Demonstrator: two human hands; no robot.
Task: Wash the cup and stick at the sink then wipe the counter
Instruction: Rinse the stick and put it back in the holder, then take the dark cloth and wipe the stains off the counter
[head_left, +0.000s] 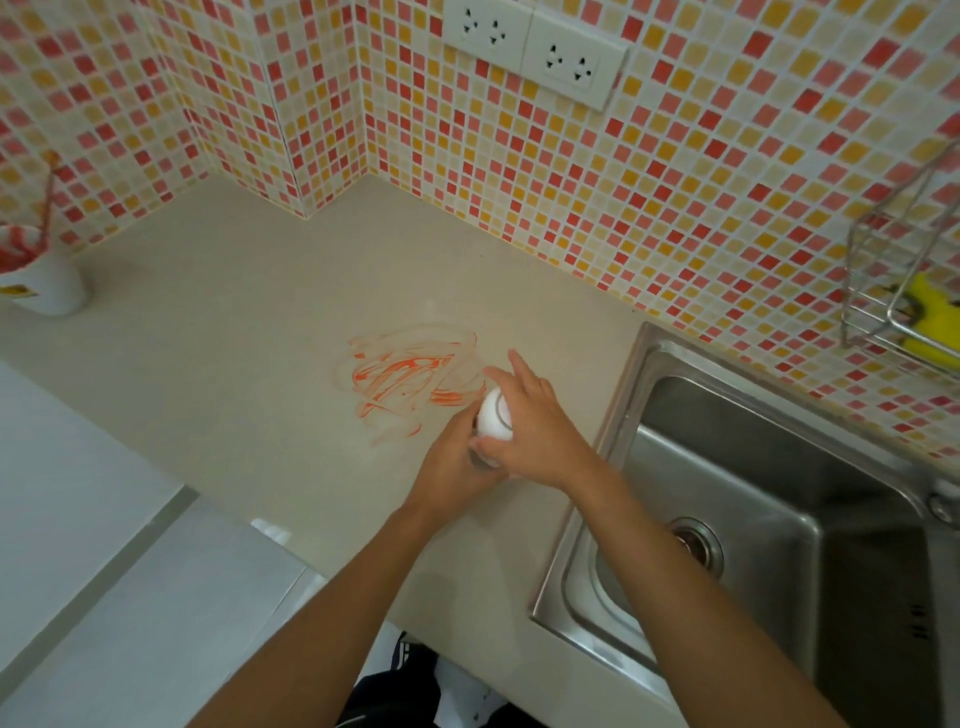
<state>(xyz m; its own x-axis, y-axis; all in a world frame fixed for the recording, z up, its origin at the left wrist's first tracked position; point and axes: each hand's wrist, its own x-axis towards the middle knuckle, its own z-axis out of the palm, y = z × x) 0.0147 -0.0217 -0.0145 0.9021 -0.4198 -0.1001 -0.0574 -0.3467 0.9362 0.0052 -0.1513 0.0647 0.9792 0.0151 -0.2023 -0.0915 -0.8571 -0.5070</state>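
Note:
A white cup (49, 283), smeared red inside, stands at the counter's far left with a red-stained stick (47, 202) leaning in it. Orange-red paint smears (410, 379) cover the middle of the beige counter (234, 338). Just right of the smears, both hands hold a small white round-topped container (493, 415) above the counter. My left hand (452, 457) grips its lower part, which is mostly hidden. My right hand (535, 431) wraps the top, index finger stretched out. The steel sink (753, 467) lies to the right.
A wire rack (883, 249) on the tiled wall at the right holds a yellow sponge (930, 312). Two wall sockets (535, 47) sit above the counter. The sink drain (696, 545) is visible. The counter's front edge runs below my forearms.

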